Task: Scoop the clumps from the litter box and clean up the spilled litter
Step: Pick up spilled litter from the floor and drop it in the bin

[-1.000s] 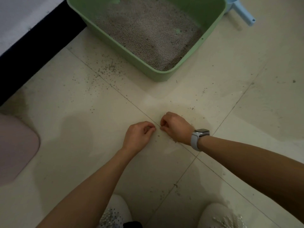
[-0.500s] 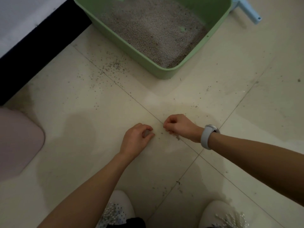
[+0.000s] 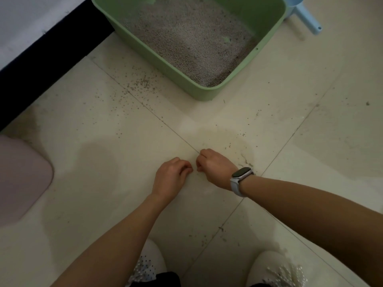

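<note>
**Both hands low on tiled floor, picking at spilled litter near green box**

Cream tiled floor (image 3: 103, 162), dim light, grout lines crossing under the hands. Left hand (image 3: 171, 177) and right hand (image 3: 215, 166) side by side, knuckles up, tips nearly meeting just over a grout line. Fingers (image 3: 186, 165) of left hand curled narrow, thumb tucked toward them; fingers (image 3: 200, 162) of right hand curled the same way, pinched close. Cannot tell whether either holds any grains, too small to see. Watch (image 3: 241, 175) on right wrist. A few specks lie just right of the right hand; the main spilled litter (image 3: 143, 81) patch is well beyond the left hand, up and left, beside the box wall. Litter box (image 3: 199, 88), green, sits straight ahead of the fingers, grey litter inside. Blue scoop (image 3: 306, 19) past its far right corner. Pink mat (image 3: 18, 179) far left of the hands. White shoes (image 3: 152, 259) directly below the forearms.
</note>
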The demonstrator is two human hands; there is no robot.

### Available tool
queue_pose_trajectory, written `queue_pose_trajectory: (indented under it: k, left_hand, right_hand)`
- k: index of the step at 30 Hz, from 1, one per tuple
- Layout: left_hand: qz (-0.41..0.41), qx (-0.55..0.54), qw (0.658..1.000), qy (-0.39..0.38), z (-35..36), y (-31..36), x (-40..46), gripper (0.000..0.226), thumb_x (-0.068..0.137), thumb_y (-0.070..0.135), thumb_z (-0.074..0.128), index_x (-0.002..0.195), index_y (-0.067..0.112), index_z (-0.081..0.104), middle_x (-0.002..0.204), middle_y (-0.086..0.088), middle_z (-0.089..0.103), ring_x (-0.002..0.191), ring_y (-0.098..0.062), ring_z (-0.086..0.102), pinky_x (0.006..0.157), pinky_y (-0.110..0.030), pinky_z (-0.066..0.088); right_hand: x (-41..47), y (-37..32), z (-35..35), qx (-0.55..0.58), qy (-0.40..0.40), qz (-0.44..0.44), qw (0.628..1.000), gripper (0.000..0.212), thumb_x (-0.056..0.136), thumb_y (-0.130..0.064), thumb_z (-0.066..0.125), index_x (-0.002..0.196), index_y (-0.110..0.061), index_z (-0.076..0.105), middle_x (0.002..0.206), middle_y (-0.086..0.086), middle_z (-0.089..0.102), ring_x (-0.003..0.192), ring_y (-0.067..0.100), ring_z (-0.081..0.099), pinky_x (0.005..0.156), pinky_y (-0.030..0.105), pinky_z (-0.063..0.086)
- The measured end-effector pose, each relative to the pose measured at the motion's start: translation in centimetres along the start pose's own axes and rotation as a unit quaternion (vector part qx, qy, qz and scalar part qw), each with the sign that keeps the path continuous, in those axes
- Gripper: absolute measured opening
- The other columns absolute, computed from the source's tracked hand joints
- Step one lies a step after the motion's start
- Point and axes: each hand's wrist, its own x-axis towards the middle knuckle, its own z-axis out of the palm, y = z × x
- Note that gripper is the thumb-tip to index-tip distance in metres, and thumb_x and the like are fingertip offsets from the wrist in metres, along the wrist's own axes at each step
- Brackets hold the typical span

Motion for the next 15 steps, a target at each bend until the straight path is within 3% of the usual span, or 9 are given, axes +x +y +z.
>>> queue_pose_trajectory:
  k: [2, 4, 6, 8, 10, 12, 13, 15]
  left_hand:
    - [-0.010, 0.024, 0.999, -0.020, -0.1, 0.2, 0.1, 0.009, 0.086, 0.018, 0.062, 0.089, 0.013, 0.069, 0.084, -0.007, 0.064, 0.078, -0.027, 0.059, 0.068, -0.029, 0.040]
    - [-0.035, 0.008, 0.999, -0.026, -0.5, 0.6, 0.3, 0.011, 0.088, 0.019, 0.059, 0.090, 0.012, 0.067, 0.084, -0.004, 0.061, 0.078, -0.022, 0.056, 0.069, -0.028, 0.038]
    - [-0.108, -0.106, 0.988, -0.008, -1.2, 1.3, 0.8, 0.007, 0.088, 0.015, 0.060, 0.086, 0.010, 0.065, 0.073, 0.002, 0.054, 0.067, -0.011, 0.050, 0.062, -0.020, 0.035]
    - [-0.202, -0.281, 0.938, 0.013, -2.4, 1.6, 1.5, 0.012, 0.089, 0.010, 0.059, 0.078, 0.011, 0.062, 0.063, 0.003, 0.052, 0.054, -0.001, 0.046, 0.057, -0.013, 0.036]
    - [-0.271, -0.465, 0.843, 0.010, -3.7, 1.5, 2.1, 0.019, 0.090, 0.004, 0.054, 0.073, 0.009, 0.058, 0.055, 0.004, 0.054, 0.049, -0.002, 0.049, 0.056, -0.015, 0.041]
    - [-0.299, -0.574, 0.762, -0.018, -4.6, 1.1, 2.3, 0.019, 0.090, -0.001, 0.048, 0.075, 0.006, 0.056, 0.055, 0.002, 0.059, 0.052, -0.009, 0.056, 0.055, -0.018, 0.046]
    - [-0.307, -0.592, 0.745, -0.032, -5.0, 1.0, 2.2, 0.020, 0.089, -0.004, 0.045, 0.076, 0.005, 0.055, 0.056, 0.000, 0.061, 0.053, -0.010, 0.058, 0.054, -0.018, 0.048]
    - [-0.317, -0.588, 0.743, -0.042, -5.4, 1.2, 2.1, 0.027, 0.084, -0.012, 0.033, 0.074, 0.003, 0.053, 0.057, -0.003, 0.059, 0.051, -0.012, 0.057, 0.051, -0.017, 0.048]
  right_hand:
    - [0.0, 0.3, 0.0, 0.002, 0.019, -0.024, 1.000, 0.005, 0.077, 0.003, 0.062, 0.080, 0.005, 0.058, 0.085, 0.025, 0.056, 0.078, 0.038, 0.056, 0.062, 0.037, 0.043]
    - [0.3, 0.3, -0.2, 0.027, 0.016, 0.002, 1.000, 0.008, 0.085, -0.003, 0.057, 0.089, 0.004, 0.059, 0.095, 0.022, 0.056, 0.088, 0.036, 0.055, 0.072, 0.037, 0.042]
    - [0.3, 0.3, -0.9, 0.139, 0.014, 0.099, 0.985, 0.017, 0.093, -0.011, 0.050, 0.098, 0.002, 0.058, 0.103, 0.017, 0.056, 0.097, 0.031, 0.052, 0.081, 0.032, 0.037]
    - [0.0, 0.9, -2.3, 0.287, -0.001, 0.190, 0.939, 0.015, 0.092, -0.013, 0.051, 0.095, -0.001, 0.061, 0.091, 0.009, 0.059, 0.084, 0.022, 0.055, 0.077, 0.029, 0.041]
    - [-0.6, 1.7, -3.9, 0.430, -0.023, 0.218, 0.876, 0.012, 0.091, -0.005, 0.050, 0.084, -0.005, 0.059, 0.078, 0.004, 0.059, 0.070, 0.015, 0.055, 0.069, 0.025, 0.049]
    - [-1.4, 2.2, -4.8, 0.520, -0.044, 0.226, 0.823, 0.021, 0.090, 0.008, 0.042, 0.083, -0.005, 0.056, 0.074, 0.005, 0.057, 0.066, 0.012, 0.053, 0.059, 0.015, 0.050]
    - [-1.7, 2.4, -5.2, 0.545, -0.054, 0.231, 0.804, 0.026, 0.089, 0.012, 0.038, 0.083, -0.004, 0.057, 0.074, 0.007, 0.056, 0.065, 0.013, 0.052, 0.056, 0.013, 0.048]
    - [-1.9, 2.3, -5.3, 0.545, -0.068, 0.227, 0.804, 0.031, 0.087, 0.013, 0.036, 0.079, -0.006, 0.060, 0.073, 0.007, 0.056, 0.064, 0.013, 0.050, 0.055, 0.015, 0.045]
